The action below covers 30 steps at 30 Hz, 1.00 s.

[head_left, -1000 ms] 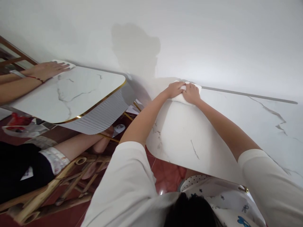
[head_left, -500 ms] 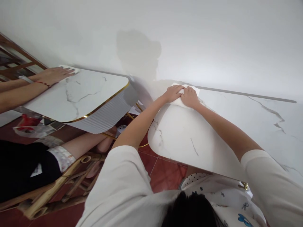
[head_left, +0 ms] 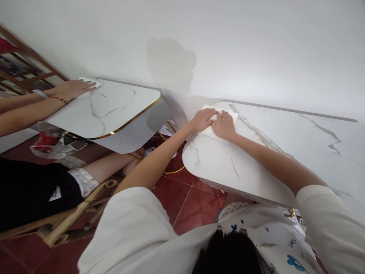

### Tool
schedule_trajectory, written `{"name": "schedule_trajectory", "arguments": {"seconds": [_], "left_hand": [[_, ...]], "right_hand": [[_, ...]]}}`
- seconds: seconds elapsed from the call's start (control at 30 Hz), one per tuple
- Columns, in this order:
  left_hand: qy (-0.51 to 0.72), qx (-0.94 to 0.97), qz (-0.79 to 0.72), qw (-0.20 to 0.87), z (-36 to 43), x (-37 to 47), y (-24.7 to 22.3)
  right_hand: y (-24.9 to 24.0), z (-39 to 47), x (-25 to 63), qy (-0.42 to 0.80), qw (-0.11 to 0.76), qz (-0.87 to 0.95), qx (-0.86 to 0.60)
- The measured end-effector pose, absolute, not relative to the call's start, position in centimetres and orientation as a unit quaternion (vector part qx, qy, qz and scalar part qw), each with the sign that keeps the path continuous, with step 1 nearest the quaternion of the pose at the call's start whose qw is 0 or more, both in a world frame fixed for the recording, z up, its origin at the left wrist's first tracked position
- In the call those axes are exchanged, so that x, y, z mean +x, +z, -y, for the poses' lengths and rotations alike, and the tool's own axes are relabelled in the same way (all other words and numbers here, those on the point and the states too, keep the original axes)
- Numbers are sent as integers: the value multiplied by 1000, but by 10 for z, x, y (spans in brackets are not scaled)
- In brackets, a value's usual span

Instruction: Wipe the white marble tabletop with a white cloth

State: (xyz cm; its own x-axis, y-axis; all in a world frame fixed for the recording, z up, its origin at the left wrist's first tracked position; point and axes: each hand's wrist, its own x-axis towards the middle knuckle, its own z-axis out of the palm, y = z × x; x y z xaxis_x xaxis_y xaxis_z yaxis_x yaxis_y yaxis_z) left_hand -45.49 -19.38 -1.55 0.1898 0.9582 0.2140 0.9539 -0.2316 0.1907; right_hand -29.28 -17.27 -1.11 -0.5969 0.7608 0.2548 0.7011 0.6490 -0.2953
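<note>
A white cloth (head_left: 234, 117), perhaps a paper wipe, lies on a white marble-patterned tabletop (head_left: 216, 163) near its rounded left end. My left hand (head_left: 203, 119) rests flat on the cloth with its fingers stretched out. Beside it, touching at the fingers, my right hand (head_left: 224, 125) presses on the same cloth, palm down and fingers extended. Both hands cover much of the cloth. Grey veins run across the tabletop, which stands close against the wall.
A second marble-patterned table (head_left: 111, 108) with gold trim stands to the left, where another person's hand (head_left: 75, 87) rests on a white cloth. A bamboo chair (head_left: 74, 215) is at lower left. Below are red floor tiles (head_left: 182, 198); the white wall (head_left: 242, 49) rises behind.
My hands and the cloth have slid slightly left and nearer to me over the tabletop. The view has shifted a little, so the left table appears further right.
</note>
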Motion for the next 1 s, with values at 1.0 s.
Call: {"name": "schedule_trajectory", "arguments": {"seconds": [1.0], "left_hand": [[164,772,-614,14,333,-440,-21]], "right_hand": [[-3,302,-261,91,163,915,-357]]}}
